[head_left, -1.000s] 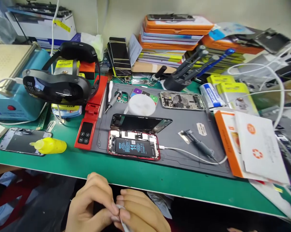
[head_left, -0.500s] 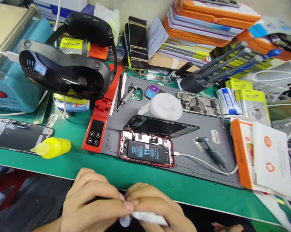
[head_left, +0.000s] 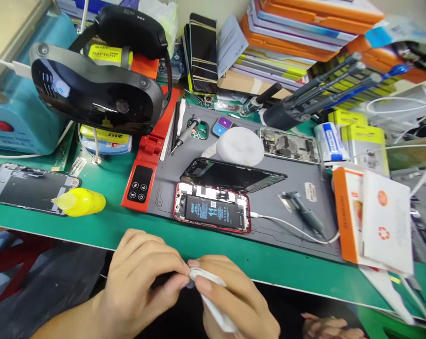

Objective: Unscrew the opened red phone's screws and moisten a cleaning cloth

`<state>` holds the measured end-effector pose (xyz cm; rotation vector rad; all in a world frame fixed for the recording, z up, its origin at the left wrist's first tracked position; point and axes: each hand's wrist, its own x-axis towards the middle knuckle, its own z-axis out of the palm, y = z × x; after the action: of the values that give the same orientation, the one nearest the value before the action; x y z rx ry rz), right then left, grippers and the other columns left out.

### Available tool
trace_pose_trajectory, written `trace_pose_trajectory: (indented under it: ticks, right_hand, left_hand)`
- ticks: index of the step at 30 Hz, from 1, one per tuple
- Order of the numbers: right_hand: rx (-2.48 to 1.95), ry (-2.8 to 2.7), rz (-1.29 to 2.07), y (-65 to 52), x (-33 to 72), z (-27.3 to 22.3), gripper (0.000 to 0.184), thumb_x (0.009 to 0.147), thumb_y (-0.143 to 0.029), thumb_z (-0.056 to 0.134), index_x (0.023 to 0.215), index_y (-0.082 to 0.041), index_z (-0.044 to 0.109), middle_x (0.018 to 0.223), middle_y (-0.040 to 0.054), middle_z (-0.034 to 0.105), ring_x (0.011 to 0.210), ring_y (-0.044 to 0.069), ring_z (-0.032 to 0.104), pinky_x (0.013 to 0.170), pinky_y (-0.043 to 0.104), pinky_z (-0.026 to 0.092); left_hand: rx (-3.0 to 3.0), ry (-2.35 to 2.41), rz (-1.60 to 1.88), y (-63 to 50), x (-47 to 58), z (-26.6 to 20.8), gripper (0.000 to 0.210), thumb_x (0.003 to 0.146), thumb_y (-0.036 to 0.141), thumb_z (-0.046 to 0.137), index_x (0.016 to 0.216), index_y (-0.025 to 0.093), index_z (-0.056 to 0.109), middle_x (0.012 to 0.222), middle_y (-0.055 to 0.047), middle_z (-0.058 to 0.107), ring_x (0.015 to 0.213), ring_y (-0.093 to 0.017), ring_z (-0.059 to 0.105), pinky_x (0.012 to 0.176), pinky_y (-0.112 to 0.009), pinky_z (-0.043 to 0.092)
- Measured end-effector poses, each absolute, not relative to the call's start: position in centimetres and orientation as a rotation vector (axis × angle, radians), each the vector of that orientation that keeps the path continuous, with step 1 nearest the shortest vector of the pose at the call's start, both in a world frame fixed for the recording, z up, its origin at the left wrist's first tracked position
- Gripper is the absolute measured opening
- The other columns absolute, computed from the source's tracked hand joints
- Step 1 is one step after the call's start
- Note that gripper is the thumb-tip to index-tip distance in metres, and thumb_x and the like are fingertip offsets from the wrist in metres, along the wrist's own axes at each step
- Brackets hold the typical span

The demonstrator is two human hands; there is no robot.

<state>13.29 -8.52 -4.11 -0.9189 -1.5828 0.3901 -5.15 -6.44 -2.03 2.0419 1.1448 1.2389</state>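
Note:
My left hand (head_left: 142, 278) and my right hand (head_left: 234, 296) meet below the bench's front edge, both pinching a small white strip (head_left: 213, 301) between thumbs and fingertips. Just beyond them on the grey work mat (head_left: 269, 226) lies an opened red phone (head_left: 213, 213) with its black battery showing. Its detached screen (head_left: 230, 174) rests propped along the far side. A white cable (head_left: 290, 228) runs from the phone's right end.
A black headset (head_left: 96, 89) sits at the back left on a blue machine (head_left: 18, 117). A yellow bottle (head_left: 80, 202) lies by another screen (head_left: 25, 188). A red device (head_left: 145, 165), a white round pad (head_left: 239, 146), screwdrivers (head_left: 305, 101), stacked boxes (head_left: 290, 42) and an orange-edged box (head_left: 372, 221) crowd the green bench (head_left: 199, 254).
The view has dipped and shifted, so the bench sits higher and closer. My hands have risen in the frame, and the white strip now hangs down from my right hand's fingers.

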Motion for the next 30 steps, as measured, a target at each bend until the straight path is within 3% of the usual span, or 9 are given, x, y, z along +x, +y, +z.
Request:
trace_pose_trajectory:
  ticks: [9,16,20,24,30]
  right_hand:
    - [-1.028,-1.747,0.232,-9.7,13.1,-4.4,0.03,0.106,-0.003,0.076,0.134,-0.01,0.076,0.117,0.0078,0.082,0.113,0.019,0.083,0.093,0.032,0.075]
    - [-0.992,-1.588,0.352,-8.3,12.4,-5.2,0.027,0.101,0.006,0.071,0.121,-0.012,0.078,0.112,0.0077,0.084,0.104,0.023,0.086,0.084,0.034,0.077]
    - [-0.997,-1.419,0.719,-8.2,12.8,-4.3,0.028,0.1,-0.002,0.073,0.119,-0.02,0.079,0.095,0.0023,0.083,0.079,0.018,0.083,0.067,0.025,0.071]
    - [-1.055,-1.295,1.04,-7.9,13.5,-3.3,0.015,0.106,-0.011,0.072,0.11,-0.024,0.08,0.089,0.0012,0.082,0.067,0.015,0.078,0.059,0.019,0.064]
    - [-0.952,-1.315,1.224,-7.2,13.8,-2.7,0.006,0.11,-0.023,0.075,0.107,-0.025,0.08,0.086,0.002,0.083,0.058,0.017,0.077,0.053,0.021,0.064]
  left_hand:
    - [1.507,1.096,1.197,-7.5,-4.4,-1.3,0.018,0.114,0.038,0.072,0.101,0.026,0.071,0.092,0.007,0.078,0.09,-0.008,0.073,0.087,-0.024,0.058]
    - [1.595,1.197,1.222,-7.5,-4.0,-1.7,0.015,0.116,0.034,0.066,0.105,0.025,0.072,0.096,0.002,0.075,0.096,-0.009,0.073,0.086,-0.021,0.058]
    - [1.709,1.205,1.265,-7.1,-4.1,-1.8,0.014,0.118,0.03,0.062,0.112,0.022,0.071,0.099,0.0,0.076,0.096,-0.011,0.074,0.085,-0.024,0.059]
    - [1.91,1.061,1.232,-6.6,-4.9,-1.9,0.02,0.116,0.034,0.065,0.13,0.02,0.072,0.104,-0.001,0.081,0.097,-0.011,0.075,0.088,-0.026,0.06]
    - [2.017,0.983,1.248,-6.5,-5.7,-1.7,0.014,0.112,0.012,0.068,0.121,0.016,0.077,0.102,0.0,0.083,0.097,-0.01,0.075,0.086,-0.027,0.057]
